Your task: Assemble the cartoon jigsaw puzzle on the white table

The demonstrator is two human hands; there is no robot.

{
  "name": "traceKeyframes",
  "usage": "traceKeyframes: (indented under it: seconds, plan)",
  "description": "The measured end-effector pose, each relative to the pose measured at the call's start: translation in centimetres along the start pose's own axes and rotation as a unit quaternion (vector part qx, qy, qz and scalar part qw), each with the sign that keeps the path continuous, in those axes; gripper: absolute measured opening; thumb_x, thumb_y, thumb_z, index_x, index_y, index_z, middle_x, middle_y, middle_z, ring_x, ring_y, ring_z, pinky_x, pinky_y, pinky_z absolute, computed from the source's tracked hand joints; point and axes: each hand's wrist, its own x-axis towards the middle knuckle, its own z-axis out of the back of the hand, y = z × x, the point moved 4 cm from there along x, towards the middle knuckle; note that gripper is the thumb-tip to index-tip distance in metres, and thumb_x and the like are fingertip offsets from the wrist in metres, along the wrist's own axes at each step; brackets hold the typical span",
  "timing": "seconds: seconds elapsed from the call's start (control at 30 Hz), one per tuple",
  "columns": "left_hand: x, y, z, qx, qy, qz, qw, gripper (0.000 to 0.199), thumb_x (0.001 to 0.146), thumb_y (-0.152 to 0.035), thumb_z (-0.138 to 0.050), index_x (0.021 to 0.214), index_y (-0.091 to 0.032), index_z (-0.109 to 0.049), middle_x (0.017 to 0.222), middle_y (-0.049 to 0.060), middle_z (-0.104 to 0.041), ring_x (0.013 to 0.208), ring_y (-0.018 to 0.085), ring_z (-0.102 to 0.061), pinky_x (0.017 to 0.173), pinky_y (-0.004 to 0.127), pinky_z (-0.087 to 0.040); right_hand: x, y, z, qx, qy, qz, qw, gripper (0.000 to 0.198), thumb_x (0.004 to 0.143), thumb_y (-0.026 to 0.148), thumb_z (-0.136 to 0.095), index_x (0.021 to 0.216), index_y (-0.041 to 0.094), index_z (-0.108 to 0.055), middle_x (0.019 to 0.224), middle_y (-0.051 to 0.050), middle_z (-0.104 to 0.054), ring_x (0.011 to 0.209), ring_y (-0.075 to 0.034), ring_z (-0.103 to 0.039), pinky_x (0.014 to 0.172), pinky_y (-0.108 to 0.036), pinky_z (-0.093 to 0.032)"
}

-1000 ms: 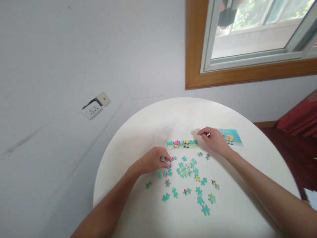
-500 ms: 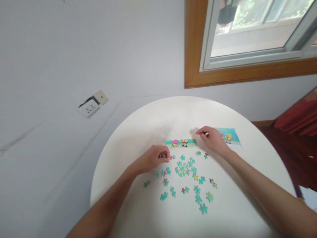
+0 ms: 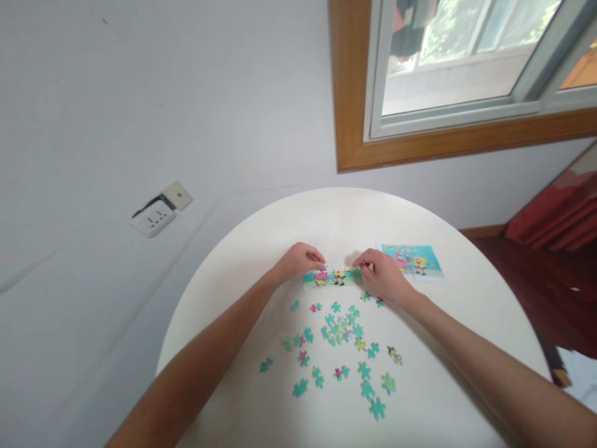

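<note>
A partly joined jigsaw puzzle strip [image 3: 332, 279] with cartoon figures lies across the table. My left hand [image 3: 298, 261] is at the strip's upper left edge, its thumb and fingers closed on a small pink puzzle piece [image 3: 323, 267]. At the right end of the strip, my right hand [image 3: 382, 274] has its fingers drawn together, the tips touching the upper edge; what they pinch, if anything, is hidden. Loose puzzle pieces [image 3: 342, 330], mostly teal, lie in a cluster and scattered nearer to me. Beyond my right hand is a picture card [image 3: 422, 261] with the same cartoon figures.
The round white table [image 3: 252, 242] stands against a pale wall [image 3: 224, 112]. A wall socket [image 3: 153, 218] is at the left, and a wood-framed window [image 3: 349, 124] at the upper right. Red cloth [image 3: 559, 211] hangs at the far right.
My left hand has moved up from beside the loose pieces to the strip's top edge, uncovering a teal piece. My right hand has come down to the strip's right end. The view has shifted slightly.
</note>
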Motion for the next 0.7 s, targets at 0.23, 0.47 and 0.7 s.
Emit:
traceKeyframes:
  seconds: [0.23,0.47,0.7]
  plan:
    - [0.58,0.50,0.11,-0.001,0.034,0.019,0.999,0.019,0.066,-0.027,-0.074,0.080,-0.014,-0.078,0.077,0.007,-0.077,0.074,0.020,-0.072,0.071,0.027,-0.054,0.06,-0.02,0.20,-0.004,-0.001,-0.012,1.000,0.025,0.078,0.007,-0.050,0.084,0.018,-0.071,0.086,-0.006,-0.070,0.084,-0.020,-0.062,0.077,-0.031,-0.045]
    - [0.62,0.03,-0.39,0.020,0.037,0.014,0.999,0.015,0.068,-0.021,-0.069,0.078,-0.015,-0.079,0.074,0.006,-0.077,0.072,0.020,-0.072,0.069,0.026,-0.053,-0.03,-0.16,-0.07,-0.003,0.002,-0.001,1.000,0.024,0.079,0.008,-0.049,0.083,0.018,-0.070,0.087,-0.006,-0.069,0.085,-0.020,-0.062,0.080,-0.032,-0.046]
    - [0.69,-0.21,-0.42,0.044,0.007,0.001,0.999,0.011,0.068,-0.016,-0.069,0.074,-0.015,-0.078,0.070,0.004,-0.076,0.068,0.018,-0.071,0.069,0.026,-0.053,-0.13,-0.10,-0.22,-0.001,0.007,0.002,1.000,0.025,0.077,0.006,-0.049,0.083,0.019,-0.069,0.087,-0.005,-0.069,0.084,-0.020,-0.061,0.078,-0.032,-0.046]
